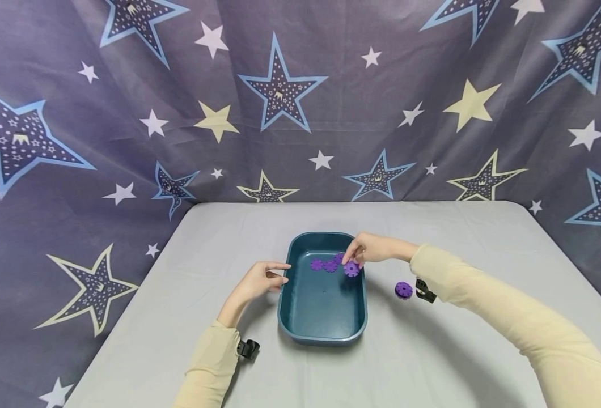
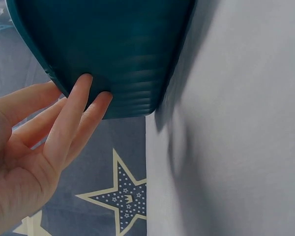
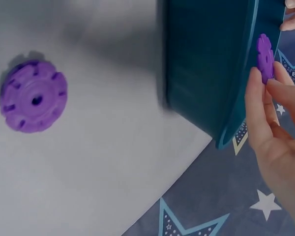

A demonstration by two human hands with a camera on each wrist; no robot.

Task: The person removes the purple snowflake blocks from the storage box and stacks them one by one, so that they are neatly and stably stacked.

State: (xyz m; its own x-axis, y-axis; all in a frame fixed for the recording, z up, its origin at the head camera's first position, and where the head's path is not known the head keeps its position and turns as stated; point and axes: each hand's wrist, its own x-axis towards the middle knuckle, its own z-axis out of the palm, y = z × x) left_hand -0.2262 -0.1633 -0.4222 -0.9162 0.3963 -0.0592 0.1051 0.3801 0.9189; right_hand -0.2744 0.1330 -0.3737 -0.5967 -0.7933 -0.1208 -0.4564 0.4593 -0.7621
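A purple notched disc (image 1: 351, 268) with a centre hole is pinched between the thumb and fingers of my right hand (image 1: 374, 247), at the right side of a dark teal plastic bin (image 1: 323, 340). The right wrist view shows this purple disc (image 3: 265, 56) edge-on near the bin's rim. Inside the bin, toward the far end, lie three more purple discs (image 1: 317, 264), close together. My left hand (image 1: 256, 281) touches the bin's left side at the rim, its fingers fairly straight; in the left wrist view, fingertips (image 2: 105, 96) rest against the outer wall.
Another purple disc (image 3: 34, 97) lies flat on the grey-white tablecloth (image 1: 433, 351), right of the bin and below the right forearm. Black wrist mounts (image 1: 249, 349) are strapped at both sleeves. A star-patterned curtain (image 1: 331, 136) hangs behind the table.
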